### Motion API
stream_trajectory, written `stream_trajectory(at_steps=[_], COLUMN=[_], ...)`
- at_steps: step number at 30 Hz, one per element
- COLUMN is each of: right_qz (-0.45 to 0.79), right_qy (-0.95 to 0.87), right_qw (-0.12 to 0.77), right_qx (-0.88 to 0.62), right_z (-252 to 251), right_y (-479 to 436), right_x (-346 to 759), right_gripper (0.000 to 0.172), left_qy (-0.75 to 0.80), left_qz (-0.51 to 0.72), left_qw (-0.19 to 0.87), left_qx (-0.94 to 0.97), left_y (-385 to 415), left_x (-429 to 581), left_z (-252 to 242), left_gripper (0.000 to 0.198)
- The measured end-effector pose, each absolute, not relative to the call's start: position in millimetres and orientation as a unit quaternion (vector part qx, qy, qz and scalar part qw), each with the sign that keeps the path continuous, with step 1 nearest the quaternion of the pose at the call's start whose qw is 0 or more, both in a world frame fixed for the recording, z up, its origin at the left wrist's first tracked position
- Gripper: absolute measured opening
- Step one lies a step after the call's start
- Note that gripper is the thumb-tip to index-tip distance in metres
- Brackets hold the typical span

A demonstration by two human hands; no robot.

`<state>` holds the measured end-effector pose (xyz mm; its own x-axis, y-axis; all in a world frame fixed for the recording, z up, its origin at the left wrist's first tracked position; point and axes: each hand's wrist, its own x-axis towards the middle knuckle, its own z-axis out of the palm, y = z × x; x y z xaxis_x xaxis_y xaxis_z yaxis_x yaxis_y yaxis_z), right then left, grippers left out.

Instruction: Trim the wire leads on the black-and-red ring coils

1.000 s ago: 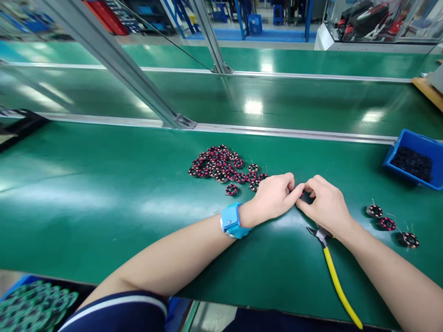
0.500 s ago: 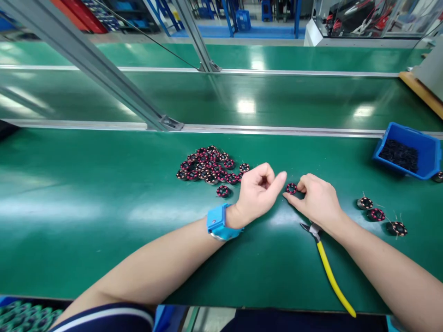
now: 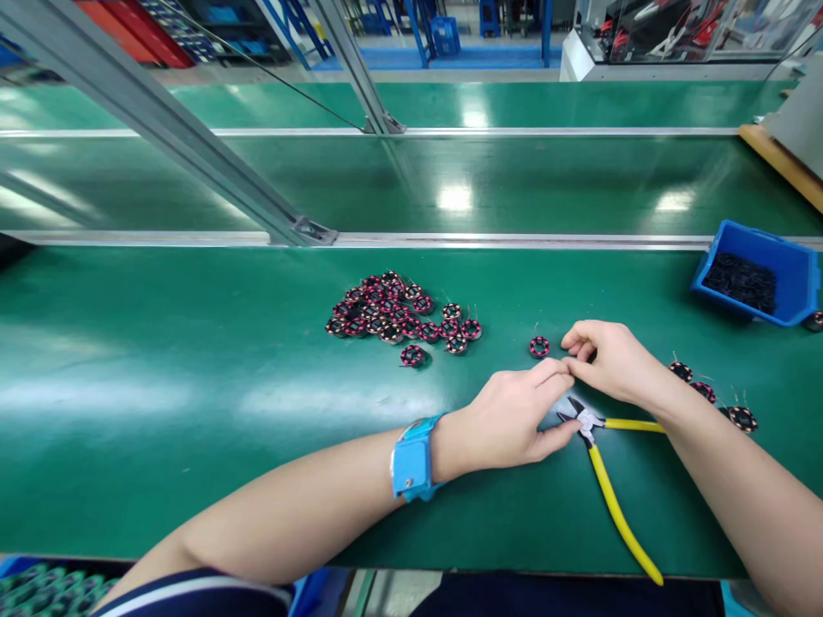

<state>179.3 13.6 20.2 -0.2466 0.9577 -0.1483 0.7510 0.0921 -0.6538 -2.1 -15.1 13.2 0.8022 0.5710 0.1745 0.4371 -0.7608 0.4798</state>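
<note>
A pair of diagonal cutters [image 3: 621, 506] with yellow handles lies spread on the green table, jaws towards the far left. Over the jaws is my left hand [image 3: 514, 416], its thumb beside them and well apart from the fingers. My right hand [image 3: 608, 360] is just beyond, fingers curled; its thumb tip meets my left fingertips. Anything small between its fingers is hidden. Left of it, a small pink-and-black wire-wound ring coil [image 3: 538, 346] lies on the table, touched by neither hand. My right forearm covers part of one cutter handle.
A heap of similar coils [image 3: 386, 310] lies left of centre, with a single coil [image 3: 412, 356] in front. Several more coils [image 3: 742, 418] lie beside my right forearm. At the right stands a blue bin [image 3: 794, 283] of black pieces. A metal rail [image 3: 450, 242] borders the far side.
My right hand has let go of the ring coil and moved slightly right. My left hand has come down and right to the cutters, its fist unfolding. The second cutter handle now shows.
</note>
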Motion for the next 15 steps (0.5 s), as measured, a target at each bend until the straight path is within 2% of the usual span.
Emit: stream_trajectory(at_steps=[4, 9, 12, 15], right_qz=[0.309, 0.272, 0.270, 0.269], right_qy=[-0.717, -0.735, -0.735, -0.736], right_qw=[0.173, 0.178, 0.176, 0.177], right_qx=[-0.600, -0.595, -0.596, -0.596], right_z=[19, 13, 11, 11], right_y=[15, 13, 11, 11], right_x=[182, 182, 182, 182], right_gripper=[0.011, 0.011, 0.010, 0.009], left_qy=[0.318, 0.425, 0.474, 0.434], left_qz=[0.101, -0.016, -0.034, 0.039], left_qw=[0.201, 0.109, 0.070, 0.084], left_qx=[0.921, 0.898, 0.877, 0.896], left_y=[-15, -13, -14, -15], left_x=[0, 0, -3, -4], left_z=[15, 21, 25, 23], left_gripper=[0.070, 0.094, 0.093, 0.075])
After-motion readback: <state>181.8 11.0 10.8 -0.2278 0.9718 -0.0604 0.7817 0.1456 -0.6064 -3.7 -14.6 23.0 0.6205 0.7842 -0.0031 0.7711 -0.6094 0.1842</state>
